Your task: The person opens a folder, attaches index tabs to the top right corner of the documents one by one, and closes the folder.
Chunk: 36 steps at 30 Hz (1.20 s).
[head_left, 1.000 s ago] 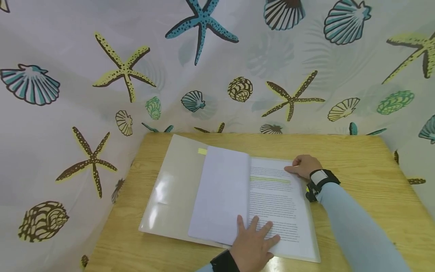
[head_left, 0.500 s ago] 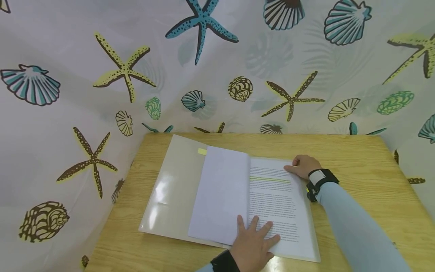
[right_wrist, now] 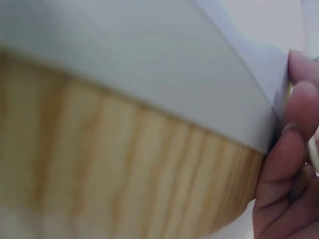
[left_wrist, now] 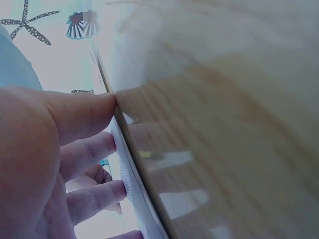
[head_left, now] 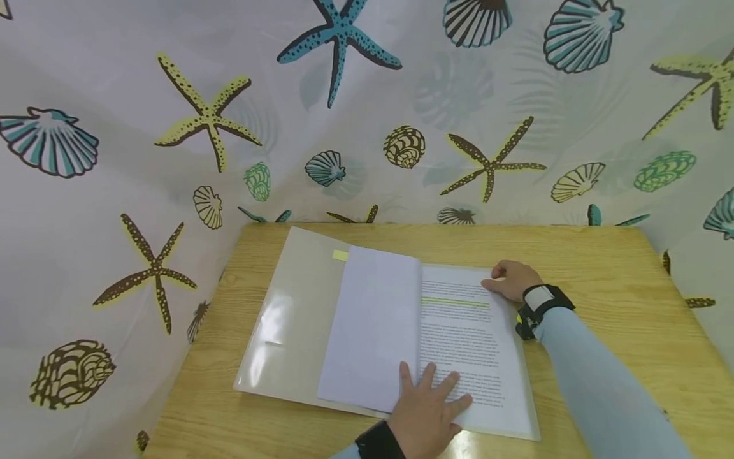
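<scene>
A folder [head_left: 287, 319] with a pale cover lies open on the wooden table, its bound sheets turned partly to the left. The turned sheet [head_left: 373, 325] shows a blank back. On the right is a printed page [head_left: 459, 338] with a yellow-green highlighted line near its top. My left hand [head_left: 427, 411] rests with spread fingers across the lower page and the fold; the left wrist view shows its fingertips [left_wrist: 119, 189] along the paper. My right hand [head_left: 513, 280] pinches the printed page near its upper right corner, fingers [right_wrist: 289, 154] curled at its edge in the right wrist view.
A yellow sticky tab [head_left: 340, 255] sits at the top of the left side. The wooden table [head_left: 602, 268] extends around the folder. Behind and beside it hangs a white curtain [head_left: 355, 121] printed with shells and starfish.
</scene>
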Motion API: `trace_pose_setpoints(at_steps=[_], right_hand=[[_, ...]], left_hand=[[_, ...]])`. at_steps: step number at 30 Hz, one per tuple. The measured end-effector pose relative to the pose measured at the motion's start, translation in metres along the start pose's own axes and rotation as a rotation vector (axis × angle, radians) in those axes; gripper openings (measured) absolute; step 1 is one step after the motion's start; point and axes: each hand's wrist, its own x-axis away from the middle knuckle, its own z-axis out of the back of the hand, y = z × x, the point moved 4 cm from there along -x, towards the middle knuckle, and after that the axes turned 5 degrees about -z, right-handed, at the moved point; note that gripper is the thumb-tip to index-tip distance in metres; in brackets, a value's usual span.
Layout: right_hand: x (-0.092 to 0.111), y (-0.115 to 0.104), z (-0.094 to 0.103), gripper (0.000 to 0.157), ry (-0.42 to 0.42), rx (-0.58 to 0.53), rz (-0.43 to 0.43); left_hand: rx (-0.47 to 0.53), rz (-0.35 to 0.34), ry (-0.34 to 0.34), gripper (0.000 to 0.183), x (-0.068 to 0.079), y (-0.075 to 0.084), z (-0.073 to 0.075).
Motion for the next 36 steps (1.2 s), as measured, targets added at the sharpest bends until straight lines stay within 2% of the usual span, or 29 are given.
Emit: trace_pose_setpoints(at_steps=[3,6,10,14,16,18,22,25,28,31,36], right_hand=[[0.002,0.001,0.001,0.036,-0.014,-0.04,0.0],[0.005,-0.001,0.005,0.034,-0.008,-0.068,-0.02],[0.012,-0.005,0.012,0.048,0.054,-0.032,-0.099],[0.036,-0.017,0.021,0.06,0.162,0.024,-0.145],[0.057,-0.029,0.024,0.061,0.215,0.037,-0.108],[0.083,-0.042,0.022,0.059,0.243,0.061,-0.019],[0.137,-0.057,0.004,0.046,0.182,0.117,0.151],[0.164,-0.055,-0.016,0.042,0.153,0.165,0.224],[0.177,-0.046,-0.03,0.046,0.188,0.205,0.246],[0.18,-0.034,-0.036,0.053,0.214,0.212,0.238],[0.178,-0.019,-0.045,0.059,0.169,0.202,0.231]], left_hand=[[-0.002,-0.001,0.004,0.054,0.001,0.0,0.001],[-0.009,-0.005,0.006,0.054,0.0,0.0,0.001],[-0.023,-0.007,0.027,0.053,-0.003,0.0,0.002],[-0.022,-0.013,0.036,0.053,-0.004,0.0,0.001],[-0.027,-0.013,0.038,0.054,-0.004,0.001,0.0],[-0.034,-0.009,0.035,0.055,-0.002,0.0,-0.001],[-0.026,-0.001,0.03,0.055,-0.003,0.002,-0.003],[-0.01,0.013,0.021,0.055,-0.003,0.002,-0.004],[0.008,0.029,0.02,0.055,-0.003,0.003,-0.004],[0.018,0.032,0.023,0.054,-0.004,0.004,-0.005],[0.026,0.024,0.017,0.055,-0.001,0.002,-0.004]])
